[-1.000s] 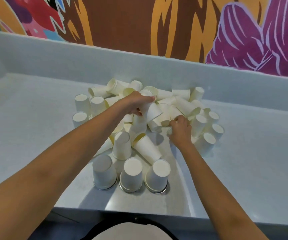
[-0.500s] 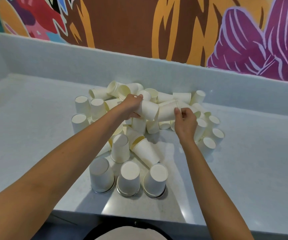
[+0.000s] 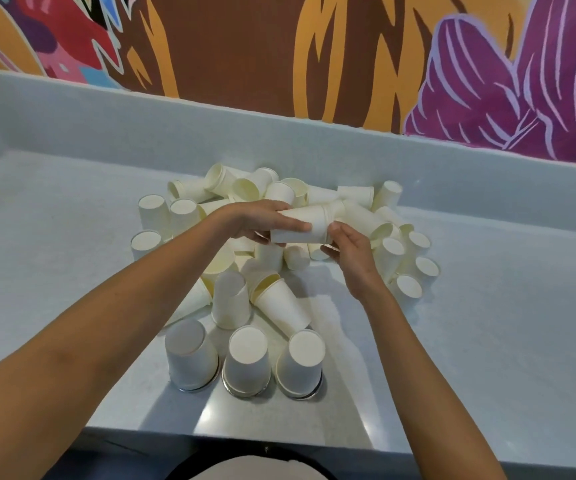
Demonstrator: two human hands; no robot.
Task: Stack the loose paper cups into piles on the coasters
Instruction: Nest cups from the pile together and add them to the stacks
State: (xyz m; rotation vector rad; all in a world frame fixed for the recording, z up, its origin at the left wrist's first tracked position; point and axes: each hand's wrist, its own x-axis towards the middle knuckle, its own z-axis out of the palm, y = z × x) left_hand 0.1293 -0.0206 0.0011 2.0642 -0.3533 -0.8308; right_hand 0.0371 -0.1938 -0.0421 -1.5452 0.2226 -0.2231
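Note:
A heap of loose white paper cups (image 3: 366, 216) lies in the middle of the counter. My left hand (image 3: 258, 221) grips a cup (image 3: 297, 225) held sideways above the heap. A second cup (image 3: 333, 211) is nested with it at its right end. My right hand (image 3: 352, 245) holds that end from below. Three upside-down cups stand in a row near the front edge, the left one (image 3: 191, 358), the middle one (image 3: 246, 363) and the right one (image 3: 300, 363), each on a round coaster (image 3: 245, 393) whose rim shows beneath.
The pale grey counter (image 3: 487, 323) has a raised back wall (image 3: 314, 147) under a painted mural. Several cups stand upside down at the heap's left (image 3: 151, 209) and right (image 3: 407, 287). The front edge (image 3: 279, 436) runs just below the coasters.
Both hands lifted cups from the heap and brought them together. The two cups, apart half a second ago, are now nested end to end above the heap.

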